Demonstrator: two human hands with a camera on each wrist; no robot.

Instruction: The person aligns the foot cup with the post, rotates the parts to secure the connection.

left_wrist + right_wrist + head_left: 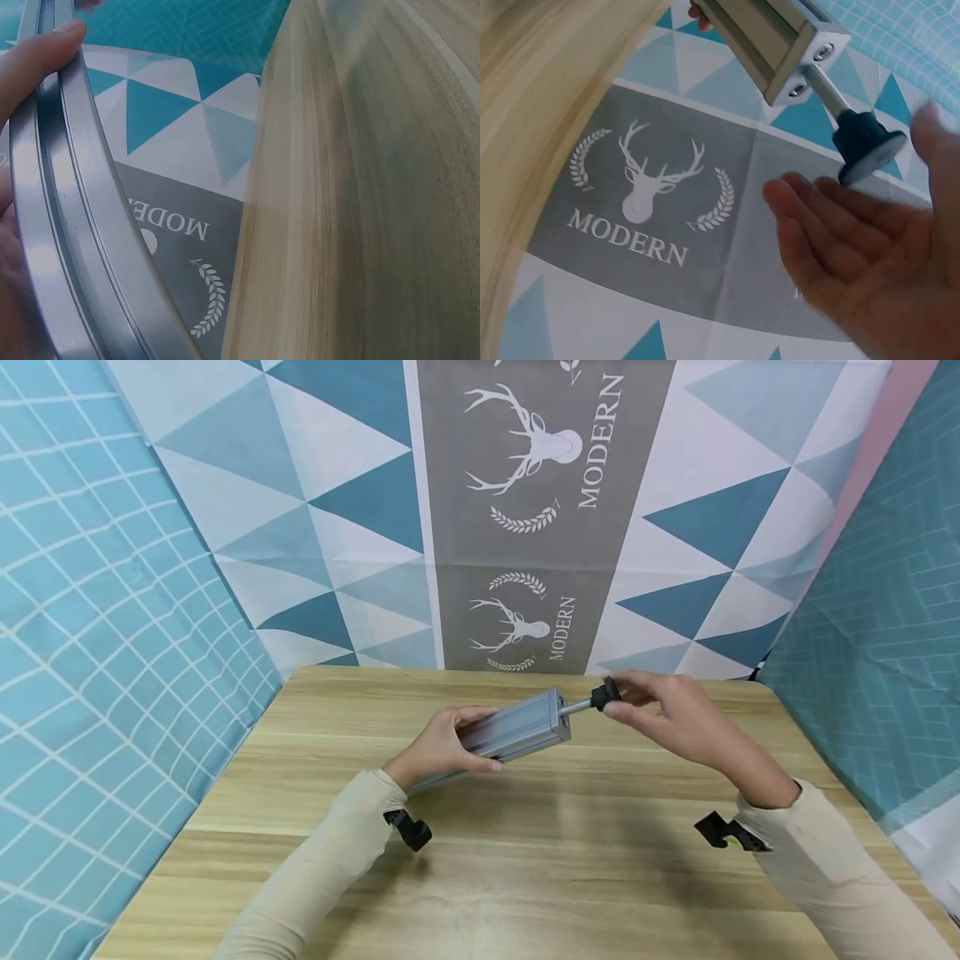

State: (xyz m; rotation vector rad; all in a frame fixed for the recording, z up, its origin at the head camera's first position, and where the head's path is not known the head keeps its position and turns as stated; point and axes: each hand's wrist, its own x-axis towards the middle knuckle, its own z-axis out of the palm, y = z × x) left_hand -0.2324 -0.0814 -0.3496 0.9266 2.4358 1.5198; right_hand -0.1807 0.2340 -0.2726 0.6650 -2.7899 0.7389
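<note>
"How much room does the desk (510, 893) give?"

"Plenty of wood on the near side of the metal bar (525, 727). The far edge runs behind it, with a deer-print cloth (517, 535) hanging just beyond."

"And the sides?"

"A checked blue cloth (112, 610) borders the left edge, a teal cloth (877, 635) the right, both well apart from the bar."

"What stands in the way?"

"Two forearms in pale sleeves (322, 860), reaching in from the near side, each with a black mount (408, 829) at the wrist."

"Where does the bar point?"

"It's held above the desk. Its long axis slants away from the person toward the right, and a thin rod (576, 707) with a black foot (606, 694) sticks out of that end."

"The hands?"

"The left hand (447, 743) clasps the bar. The right hand (671, 714) is loosely spread around the foot; whether it touches, I can't tell."
</note>
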